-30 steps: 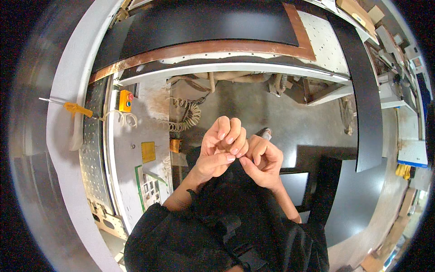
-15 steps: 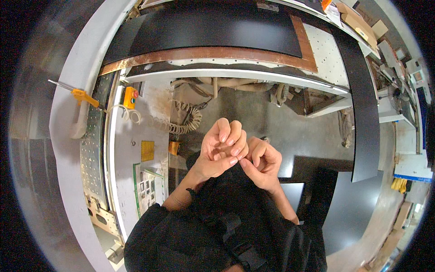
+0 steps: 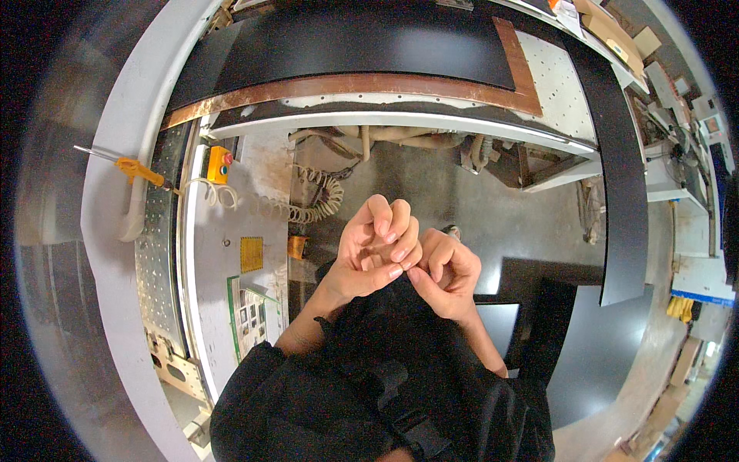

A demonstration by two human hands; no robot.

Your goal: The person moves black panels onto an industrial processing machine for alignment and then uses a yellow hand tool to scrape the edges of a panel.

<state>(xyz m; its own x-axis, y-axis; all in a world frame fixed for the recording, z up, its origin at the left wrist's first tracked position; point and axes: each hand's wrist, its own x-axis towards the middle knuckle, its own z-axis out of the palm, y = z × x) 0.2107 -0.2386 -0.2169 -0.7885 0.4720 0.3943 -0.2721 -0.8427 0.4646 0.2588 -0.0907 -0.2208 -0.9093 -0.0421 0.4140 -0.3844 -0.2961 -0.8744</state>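
My left hand (image 3: 376,245) and my right hand (image 3: 446,274) meet in front of my chest, their fingertips touching. The left fingers are curled, with the thumb pressed toward a fingertip. On the right, thumb and index finger close in a pinch against the left fingertips. Whatever may sit between them is too small or hidden to make out. Both hands are held in the air over the floor, apart from the machine bed beyond them.
Ahead, a dark panel (image 3: 369,50) lies on a brown board (image 3: 527,77) on the machine bed. Left are a yellow air gun (image 3: 138,169) and an orange button box (image 3: 219,165) near a coiled hose (image 3: 327,196). More dark panels (image 3: 600,346) stand at right.
My hands keep the same pinched pose, fingertips together. The surroundings have shifted slightly in view as my head moved a little.
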